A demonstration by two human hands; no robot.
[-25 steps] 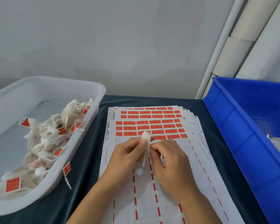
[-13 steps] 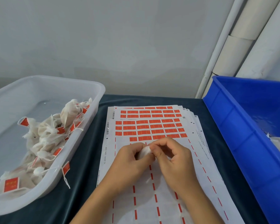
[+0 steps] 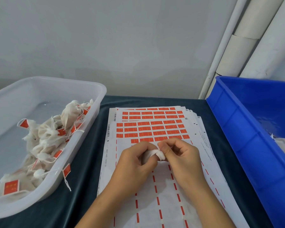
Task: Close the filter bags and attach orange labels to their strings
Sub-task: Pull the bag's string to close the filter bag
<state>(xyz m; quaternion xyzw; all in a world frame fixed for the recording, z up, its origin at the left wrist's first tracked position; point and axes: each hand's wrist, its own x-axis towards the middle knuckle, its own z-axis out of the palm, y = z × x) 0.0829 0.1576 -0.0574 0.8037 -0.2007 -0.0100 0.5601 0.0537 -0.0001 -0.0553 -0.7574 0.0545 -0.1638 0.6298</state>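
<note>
Bag (image 3: 156,153) at frame centre, over label sheets (image 3: 155,127), pinched between left hand (image 3: 135,163) and right hand (image 3: 179,157); bunched, axis unclear. White tub (image 3: 82,145) left, blue bin (image 3: 237,129) right; dark table (image 3: 92,155) strips between.

Filter bag (image 3: 156,153) mostly buried between left hand (image 3: 135,163) and right hand (image 3: 181,158); its string not discernible. Label print (image 3: 155,129) too small to read. Blue bin (image 3: 247,137) cut by right edge, contents blurred. White tub (image 3: 69,175) cropped at left.
</note>
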